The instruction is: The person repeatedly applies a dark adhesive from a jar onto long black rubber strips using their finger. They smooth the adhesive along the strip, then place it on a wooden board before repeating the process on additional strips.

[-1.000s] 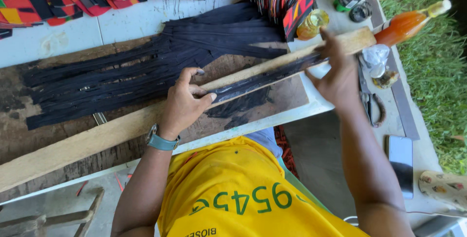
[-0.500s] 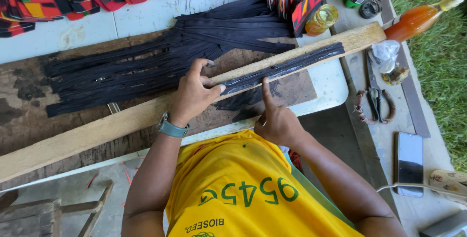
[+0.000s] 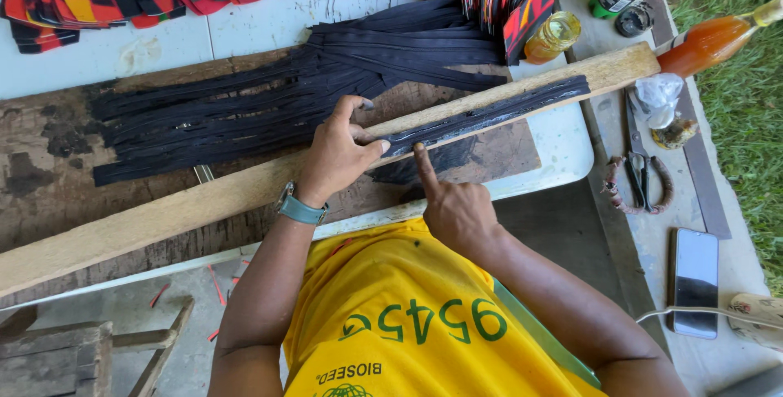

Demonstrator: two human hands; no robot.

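Left hand (image 3: 334,156) steadying wooden plank (image 3: 204,201), right hand (image 3: 457,209) pressing black strip (image 3: 489,116)

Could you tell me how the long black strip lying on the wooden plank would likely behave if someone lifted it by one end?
The long black strip would probably droop, since it looks thin and lies flat along the wooden plank. It seems light, like the pile of black strips behind. Its glossy surface may be sticky where the right hand presses with one finger.
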